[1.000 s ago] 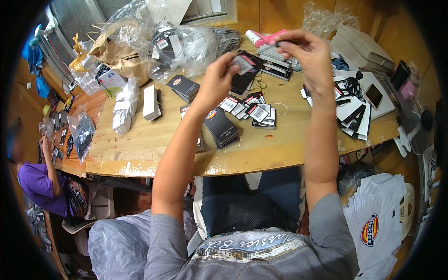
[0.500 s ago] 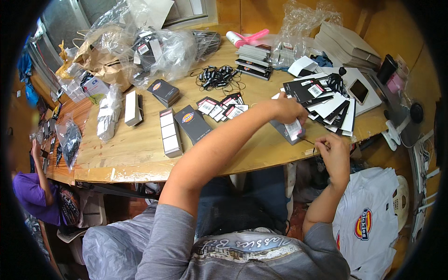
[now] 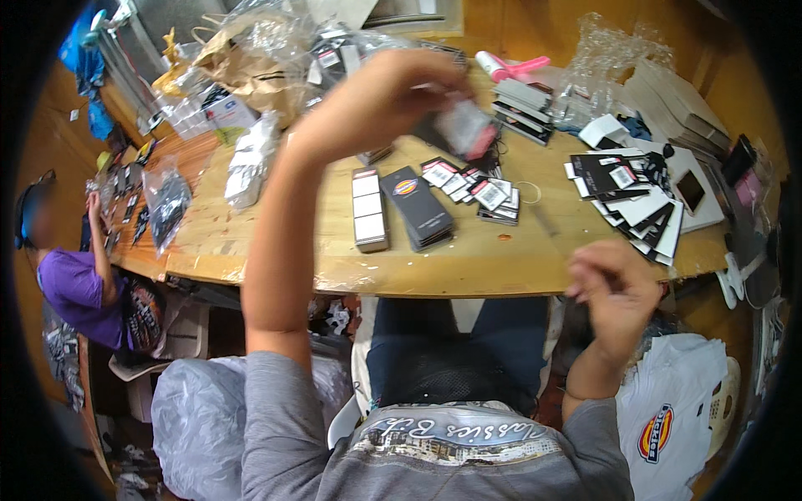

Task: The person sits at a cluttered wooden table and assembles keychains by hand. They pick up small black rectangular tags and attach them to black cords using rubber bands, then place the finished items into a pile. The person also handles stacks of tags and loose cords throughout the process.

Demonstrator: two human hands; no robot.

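Label (image 3: pixel 464 127) in left fingers (image 3: pixel 443 77) slants, pink end toward lower right.

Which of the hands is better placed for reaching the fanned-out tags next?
Probably the right hand: it is nearer to the fanned-out tags, while the left hand is farther away and appears to hold a blurred tag.

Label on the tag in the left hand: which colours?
The label looks mostly white, pinkish red at one end, though blurred; see the head view.
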